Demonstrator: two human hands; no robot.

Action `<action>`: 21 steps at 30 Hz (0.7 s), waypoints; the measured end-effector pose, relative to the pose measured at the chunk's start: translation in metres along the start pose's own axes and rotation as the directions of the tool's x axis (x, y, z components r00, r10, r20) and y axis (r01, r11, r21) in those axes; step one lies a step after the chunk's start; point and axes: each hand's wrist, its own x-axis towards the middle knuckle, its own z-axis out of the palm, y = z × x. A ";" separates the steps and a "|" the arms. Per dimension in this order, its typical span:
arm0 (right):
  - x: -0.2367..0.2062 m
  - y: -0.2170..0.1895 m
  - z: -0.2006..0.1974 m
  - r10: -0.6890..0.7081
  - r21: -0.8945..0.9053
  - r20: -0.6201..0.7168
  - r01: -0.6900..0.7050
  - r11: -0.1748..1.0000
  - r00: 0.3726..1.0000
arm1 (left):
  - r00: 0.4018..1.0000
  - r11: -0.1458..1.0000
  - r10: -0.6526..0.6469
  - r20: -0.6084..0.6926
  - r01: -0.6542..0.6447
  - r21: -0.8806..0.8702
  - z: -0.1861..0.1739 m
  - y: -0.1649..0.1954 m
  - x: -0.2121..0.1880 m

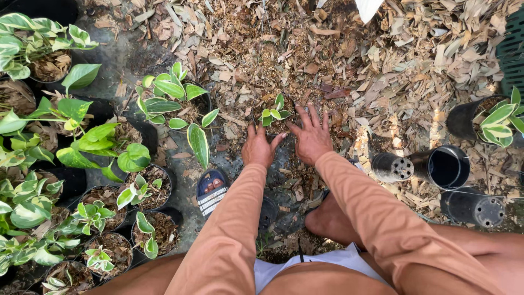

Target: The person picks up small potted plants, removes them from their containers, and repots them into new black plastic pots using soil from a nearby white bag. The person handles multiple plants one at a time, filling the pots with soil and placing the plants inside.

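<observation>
Looking down from the head view, both hands work at one small plant [274, 113] with variegated green-and-cream leaves, set in a black pot sunk among wood chips at frame centre.

Hand state:
- Left hand [259, 146]: palm down, resting against the near left side of the small plant. Its fingers are loosely curled and grasp nothing.
- Right hand [312, 137]: palm down, fingers spread flat on the chips just right of the small plant. It grasps nothing.
- Both forearms wear orange-tan sleeves.

Item count:
- Empty black pots [445, 165]: three, lying on their sides at the right. Two show perforated bases; one shows its open mouth.
- Potted plant at right edge [494, 117]: one, upright, with green-and-cream leaves.
- Potted plants at left [144, 188]: about a dozen black pots, standing close together and filled with brown chips. The exact number cannot be read, because leaves overlap the rims.
- Larger variegated plant [172, 98]: one, just left of the small plant.

Labels and packages:
- Sandal [212, 191]: one, dark with a pale rectangular printed panel on the insole, lying below the left hand.
- Bare foot [327, 221]: one, below the right hand.
- Green slatted crate [513, 49]: one, at the upper right edge.
</observation>
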 end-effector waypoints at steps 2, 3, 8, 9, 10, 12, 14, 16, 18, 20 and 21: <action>-0.003 0.002 -0.002 -0.023 0.033 -0.050 0.025 0.999 0.999 | 1.000 1.000 0.020 -0.021 -0.020 0.013 -0.001 -0.001 -0.001; -0.007 0.003 0.000 -0.036 0.051 -0.113 0.042 0.998 0.993 | 0.998 0.999 0.046 -0.050 -0.045 0.019 -0.001 -0.003 -0.002; -0.003 -0.010 0.016 -0.151 -0.083 -0.118 0.142 0.986 0.981 | 0.990 0.995 0.092 -0.105 -0.086 0.054 0.009 -0.010 -0.002; 0.001 -0.010 0.015 -0.147 -0.095 -0.089 0.139 0.986 0.985 | 0.989 0.996 0.084 -0.118 -0.079 0.045 0.012 -0.011 -0.002; 0.003 -0.011 0.013 -0.139 -0.105 -0.064 0.132 0.986 0.988 | 0.988 0.996 0.081 -0.130 -0.076 0.040 0.011 -0.012 -0.003; 0.003 -0.008 0.009 -0.135 -0.090 -0.015 0.133 0.987 0.991 | 0.926 0.974 0.228 -0.301 -0.216 0.074 0.012 -0.019 -0.005; 0.002 -0.008 0.007 -0.136 -0.079 -0.016 0.134 0.988 0.991 | 0.873 0.954 0.296 -0.388 -0.288 0.080 0.010 -0.024 -0.004; -0.004 -0.013 0.010 -0.135 -0.056 -0.044 0.132 0.990 0.990 | 0.881 0.956 0.283 -0.379 -0.290 0.041 0.009 -0.031 -0.010; -0.002 -0.021 0.014 -0.168 -0.107 -0.066 0.160 0.981 0.984 | 0.905 0.957 0.290 -0.311 -0.275 0.090 0.011 -0.030 -0.011; 0.001 -0.023 0.014 -0.192 -0.096 -0.064 0.186 0.978 0.979 | 0.914 0.956 0.292 -0.283 -0.273 0.104 0.010 -0.028 -0.012; 0.004 -0.020 0.010 -0.201 -0.059 -0.049 0.198 0.978 0.978 | 0.912 0.957 0.289 -0.289 -0.274 0.092 0.008 -0.027 -0.013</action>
